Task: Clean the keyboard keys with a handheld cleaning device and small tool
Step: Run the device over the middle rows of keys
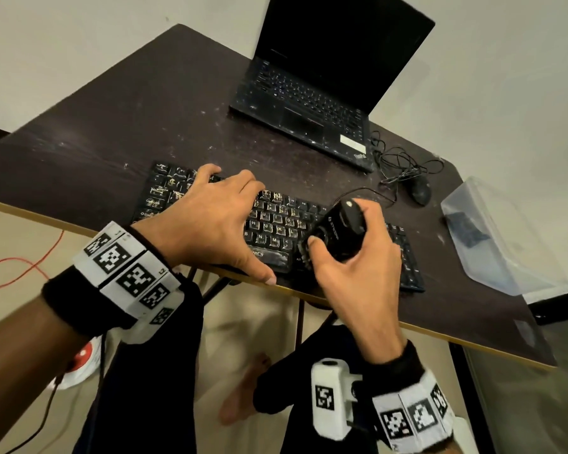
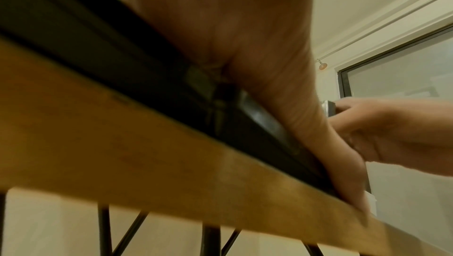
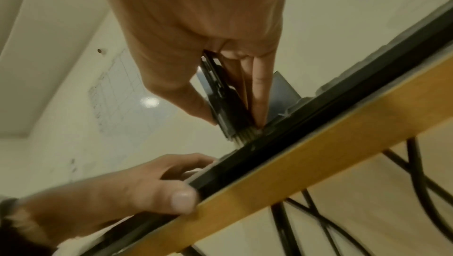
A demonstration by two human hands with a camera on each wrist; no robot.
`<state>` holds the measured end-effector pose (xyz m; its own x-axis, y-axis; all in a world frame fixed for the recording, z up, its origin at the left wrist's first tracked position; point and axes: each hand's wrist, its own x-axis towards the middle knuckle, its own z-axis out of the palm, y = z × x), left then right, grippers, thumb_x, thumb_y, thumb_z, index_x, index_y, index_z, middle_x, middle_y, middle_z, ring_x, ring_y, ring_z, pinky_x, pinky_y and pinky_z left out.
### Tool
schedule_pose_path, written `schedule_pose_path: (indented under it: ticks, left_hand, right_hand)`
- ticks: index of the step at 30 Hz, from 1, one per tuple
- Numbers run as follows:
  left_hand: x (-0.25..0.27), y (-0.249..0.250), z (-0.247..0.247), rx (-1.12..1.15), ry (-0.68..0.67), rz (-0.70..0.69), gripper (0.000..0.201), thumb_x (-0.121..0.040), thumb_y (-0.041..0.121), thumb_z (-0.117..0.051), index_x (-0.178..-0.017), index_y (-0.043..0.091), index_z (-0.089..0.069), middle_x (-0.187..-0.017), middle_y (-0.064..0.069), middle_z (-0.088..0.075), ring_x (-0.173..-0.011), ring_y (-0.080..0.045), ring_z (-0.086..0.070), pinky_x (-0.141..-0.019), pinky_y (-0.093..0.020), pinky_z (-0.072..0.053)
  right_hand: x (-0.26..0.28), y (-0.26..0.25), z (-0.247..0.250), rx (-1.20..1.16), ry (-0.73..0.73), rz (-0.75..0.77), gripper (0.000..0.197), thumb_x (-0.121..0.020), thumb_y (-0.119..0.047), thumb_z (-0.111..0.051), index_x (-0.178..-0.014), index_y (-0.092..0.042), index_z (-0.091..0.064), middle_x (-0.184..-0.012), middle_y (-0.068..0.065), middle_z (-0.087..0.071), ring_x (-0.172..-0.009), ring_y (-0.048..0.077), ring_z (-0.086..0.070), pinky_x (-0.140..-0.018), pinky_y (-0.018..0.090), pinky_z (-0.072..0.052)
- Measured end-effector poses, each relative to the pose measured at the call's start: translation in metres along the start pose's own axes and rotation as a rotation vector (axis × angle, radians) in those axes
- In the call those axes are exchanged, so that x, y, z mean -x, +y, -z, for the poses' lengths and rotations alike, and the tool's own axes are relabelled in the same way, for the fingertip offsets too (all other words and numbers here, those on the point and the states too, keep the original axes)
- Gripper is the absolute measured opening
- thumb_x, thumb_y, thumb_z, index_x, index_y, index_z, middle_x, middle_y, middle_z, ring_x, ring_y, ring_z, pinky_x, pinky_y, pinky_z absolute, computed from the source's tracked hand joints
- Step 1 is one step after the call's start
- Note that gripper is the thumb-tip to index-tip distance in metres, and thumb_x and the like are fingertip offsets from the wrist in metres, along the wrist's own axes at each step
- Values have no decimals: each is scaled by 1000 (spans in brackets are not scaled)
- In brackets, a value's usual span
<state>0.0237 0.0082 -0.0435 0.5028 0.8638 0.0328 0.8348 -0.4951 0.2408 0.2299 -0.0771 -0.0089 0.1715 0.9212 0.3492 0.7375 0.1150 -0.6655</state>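
Black plastic keyboard, keys flecked with pale debris, lying along the near edge of a dark wood-grain table. Left hand spread flat over the keyboard's left half, fingers straight, thumb hooked at the table's front edge; pinning, not gripping. To its right, right hand wrapped around a stubby black cylindrical handheld cleaning device, bristled end pointed down at the keys near the bottom row. Further right: black laptop open at the back, black wired mouse with tangled cord, clear plastic box at the table's right edge. Small tool not identifiable in any view.

Judged step: brushing or vacuuming the right-centre keys. To do well: keep bristles square to the key rows, work in short overlapping passes, maintain downward pressure from the left hand so the board does not slide off the edge, shift that hand once the right section is done to expose the covered keys.

Head view gives layout and debris spread only. Right wrist view alone confirms bristle tips meeting the keyboard surface. Left wrist view alone shows the palm seated against the board's front rim.
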Motion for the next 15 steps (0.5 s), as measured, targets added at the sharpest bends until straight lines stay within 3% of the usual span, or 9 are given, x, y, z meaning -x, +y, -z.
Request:
schedule_pose_path:
  ticks: [3, 7, 11, 15]
  left_hand:
    - [-1, -1, -1, -2, 5, -6, 148, -37, 110, -41, -152, 16, -34, -137, 9, -43, -127, -11, -50, -126, -50, -9]
    - [0, -1, 1, 1, 1, -9, 147, -38, 110, -42, -151, 16, -35, -137, 9, -43, -128, -11, -49, -126, -49, -8]
    - [-2, -1, 2, -13, -10, -3, 151, -36, 110, -37, -154, 15, -32, -140, 8, -41, -130, -12, -48, -126, -50, -8]
    - [0, -1, 2, 2, -14, -5, 151, -37, 110, -36, -154, 14, -31, -141, 8, -41, -130, -12, -48, -127, -49, -6]
  right_hand:
    - [9, -8, -1, -21, -89, 37, 44, -81, -20, -84, -116, -30, -58, -84, -15, -75, -74, 5, -73, -75, 38, -61]
    - [-17, 2, -2, 54, 0, -1, 43, -81, -24, -83, -114, -29, -56, -82, -13, -71, -75, 10, -71, -77, 43, -60]
    - [-3, -9, 3, 36, -149, 92, 40, -81, -23, -83, -111, -29, -57, -81, -11, -73, -73, 10, -71, -72, 40, -59]
    - [-39, 3, 5, 80, -104, 21, 42, -81, -22, -83, -113, -29, -57, -85, -12, -73, -78, 6, -71, -78, 43, -61]
